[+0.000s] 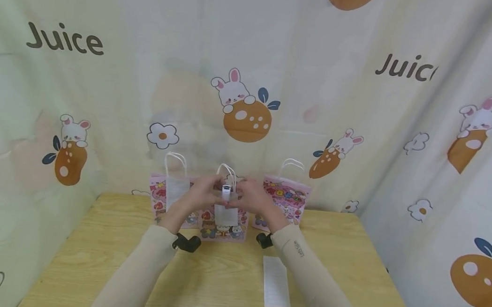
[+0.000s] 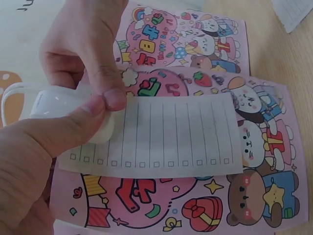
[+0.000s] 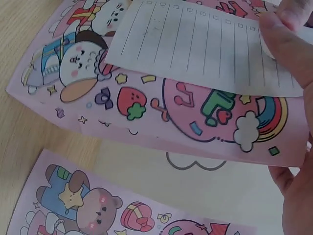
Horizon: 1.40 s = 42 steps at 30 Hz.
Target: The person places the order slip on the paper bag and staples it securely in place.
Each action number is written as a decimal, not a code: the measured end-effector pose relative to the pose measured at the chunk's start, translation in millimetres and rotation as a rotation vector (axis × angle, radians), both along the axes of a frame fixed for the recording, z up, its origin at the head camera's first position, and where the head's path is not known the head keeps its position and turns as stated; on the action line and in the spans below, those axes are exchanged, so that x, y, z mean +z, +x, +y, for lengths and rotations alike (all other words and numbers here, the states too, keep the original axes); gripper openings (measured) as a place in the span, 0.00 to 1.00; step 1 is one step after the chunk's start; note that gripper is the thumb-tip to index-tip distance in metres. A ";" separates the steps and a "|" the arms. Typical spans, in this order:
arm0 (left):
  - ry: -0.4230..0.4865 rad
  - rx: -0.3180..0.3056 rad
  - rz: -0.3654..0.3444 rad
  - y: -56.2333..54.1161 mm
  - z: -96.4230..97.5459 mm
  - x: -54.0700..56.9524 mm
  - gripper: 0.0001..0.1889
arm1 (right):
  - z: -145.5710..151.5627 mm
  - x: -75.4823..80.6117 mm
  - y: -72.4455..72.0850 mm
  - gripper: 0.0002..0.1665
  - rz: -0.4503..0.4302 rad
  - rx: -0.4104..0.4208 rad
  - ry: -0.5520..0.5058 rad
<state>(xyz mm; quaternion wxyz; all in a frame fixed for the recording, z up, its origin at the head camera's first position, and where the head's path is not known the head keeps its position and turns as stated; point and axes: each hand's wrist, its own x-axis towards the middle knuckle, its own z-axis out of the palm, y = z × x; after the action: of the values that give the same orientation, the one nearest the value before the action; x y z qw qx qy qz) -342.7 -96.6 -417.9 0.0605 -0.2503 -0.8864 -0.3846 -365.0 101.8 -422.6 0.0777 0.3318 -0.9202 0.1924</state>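
Both hands meet at the top of the middle pink gift bag [image 1: 223, 233], printed with cartoon animals. Lying over the bag's front is a white checklist paper [image 2: 171, 137] with lines and small boxes. My left hand [image 2: 36, 156] grips a small white stapler [image 2: 63, 105] at the paper's upper edge, its thumb on top. The right hand [image 2: 90, 44] holds the bag's top beside it; its thumb tip meets the left thumb at the stapler. In the right wrist view, the right hand's other fingers [image 3: 283, 180] reach behind the bag. White handles [image 1: 228, 169] stand above.
To the left stands another pink gift bag [image 1: 158, 195] with a paper [image 1: 176, 189] on its front. A third gift bag [image 1: 287, 193] is at the right. One loose checklist [image 1: 276, 282] lies on the wooden table [image 1: 109, 253]. Behind hangs a printed curtain [image 1: 148, 96].
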 end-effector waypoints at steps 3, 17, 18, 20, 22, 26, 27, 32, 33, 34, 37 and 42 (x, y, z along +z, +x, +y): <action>0.017 -0.002 -0.046 0.7 0.1 -1.6 0.19 | 1.0 -5.2 -0.6 0.17 -0.063 0.004 -0.036; -0.002 -0.028 0.022 -1.7 -4.9 -3.7 0.16 | -7.4 -8.9 -5.0 0.23 0.156 0.093 0.062; -0.004 -0.025 0.032 -2.0 -4.9 -3.6 0.16 | -8.1 -9.0 -5.0 0.24 0.169 0.100 0.065; -0.010 -0.022 0.050 -3.2 -4.8 -3.9 0.16 | -9.1 -10.2 -5.1 0.24 0.193 0.108 0.052; -0.007 -0.027 0.058 -4.0 -4.6 -4.5 0.16 | -9.5 -13.7 -5.2 0.23 0.216 0.115 0.017; 0.013 -0.045 0.066 -4.0 -4.3 -8.7 0.16 | -9.7 -21.6 -2.5 0.20 0.286 0.118 -0.077; 0.018 -0.046 0.065 -3.6 -4.2 -9.9 0.15 | -9.7 -24.0 -1.6 0.20 0.308 0.112 -0.087; 0.025 -0.047 0.092 -2.9 -5.4 -12.7 0.15 | -11.8 -31.8 0.5 0.17 0.386 0.083 -0.101; 0.025 -0.048 0.094 -3.0 -6.0 -13.3 0.15 | -12.5 -33.5 0.1 0.17 0.399 0.082 -0.104; 0.027 -0.053 0.097 -3.0 -6.6 -13.7 0.15 | -13.2 -34.8 0.1 0.16 0.407 0.081 -0.109; 0.021 -0.067 0.104 -2.3 -8.0 -14.3 0.14 | -14.5 -38.0 1.1 0.17 0.439 0.083 -0.118; -0.001 -0.061 0.115 -2.0 -8.6 -11.9 0.14 | -15.7 -39.1 1.7 0.21 0.470 0.077 -0.123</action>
<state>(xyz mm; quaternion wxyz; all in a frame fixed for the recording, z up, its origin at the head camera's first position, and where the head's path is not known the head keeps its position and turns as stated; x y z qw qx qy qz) -344.7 -105.2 -429.9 0.0993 -0.2988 -0.8738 -0.3707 -363.3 86.1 -461.7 0.3024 0.3970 -0.8501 0.1683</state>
